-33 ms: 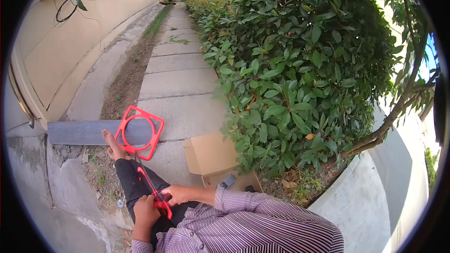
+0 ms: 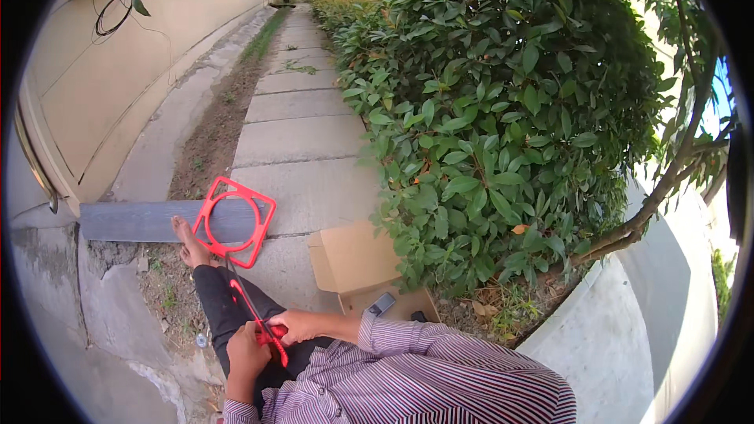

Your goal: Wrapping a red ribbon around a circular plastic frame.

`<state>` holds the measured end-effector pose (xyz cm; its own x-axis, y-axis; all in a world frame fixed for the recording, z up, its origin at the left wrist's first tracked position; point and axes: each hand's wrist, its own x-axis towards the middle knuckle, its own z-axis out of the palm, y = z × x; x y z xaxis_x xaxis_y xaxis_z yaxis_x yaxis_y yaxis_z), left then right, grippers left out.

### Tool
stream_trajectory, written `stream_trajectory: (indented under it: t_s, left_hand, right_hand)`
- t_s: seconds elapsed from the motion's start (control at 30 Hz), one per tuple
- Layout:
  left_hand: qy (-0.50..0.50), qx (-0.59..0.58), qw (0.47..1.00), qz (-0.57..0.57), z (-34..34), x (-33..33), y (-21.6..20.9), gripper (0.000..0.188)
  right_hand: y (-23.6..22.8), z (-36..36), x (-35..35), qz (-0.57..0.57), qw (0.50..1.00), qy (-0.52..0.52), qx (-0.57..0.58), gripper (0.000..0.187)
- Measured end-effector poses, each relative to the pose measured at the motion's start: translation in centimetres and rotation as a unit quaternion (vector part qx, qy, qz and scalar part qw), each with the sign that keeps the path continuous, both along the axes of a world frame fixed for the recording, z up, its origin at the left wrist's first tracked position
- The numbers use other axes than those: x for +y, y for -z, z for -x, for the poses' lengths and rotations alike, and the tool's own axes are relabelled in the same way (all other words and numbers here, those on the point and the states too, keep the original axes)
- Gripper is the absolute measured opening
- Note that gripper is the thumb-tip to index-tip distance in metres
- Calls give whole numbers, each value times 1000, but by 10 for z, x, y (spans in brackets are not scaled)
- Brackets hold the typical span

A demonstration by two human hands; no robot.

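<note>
Over my lap lies a long tool: a dark rod [image 2: 250,303] with a red square frame [image 2: 269,212] at its far end. The frame has a large round opening and stands past my bare foot [image 2: 188,242]. My left hand [image 2: 248,353] is closed round the red part [image 2: 272,334] near the rod's lower end. Against it from the right, my right hand [image 2: 295,325] grips the same red part, its fingers curled. The fingers hide much of that part. A red end piece sticks out below my hands.
An open cardboard box [image 2: 357,259] stands right of my legs with a small grey-black object [image 2: 382,304] in it. A grey plank [image 2: 133,221] lies across the ground at the left. Dense bushes [image 2: 503,126] border the paved path [image 2: 294,137]; a beige wall [image 2: 102,94] runs along the left.
My left hand has shifted slightly up and to the right at the red part. My right hand, the frame and the surroundings look the same.
</note>
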<state>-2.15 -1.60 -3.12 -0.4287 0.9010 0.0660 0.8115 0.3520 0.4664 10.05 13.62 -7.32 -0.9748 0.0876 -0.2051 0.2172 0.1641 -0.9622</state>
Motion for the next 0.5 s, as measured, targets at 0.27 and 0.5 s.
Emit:
stream_trajectory:
  t_s: [0.27,0.5]
  left_hand:
    - [-81,-84,952,-284,-5,4,18,23]
    - [-276,-636,709,-130,0,27,24,69]
  right_hand:
    - [-25,0,24,-230,957,151,94,38]
    - [-60,-50,88,414,815,274,299,33]
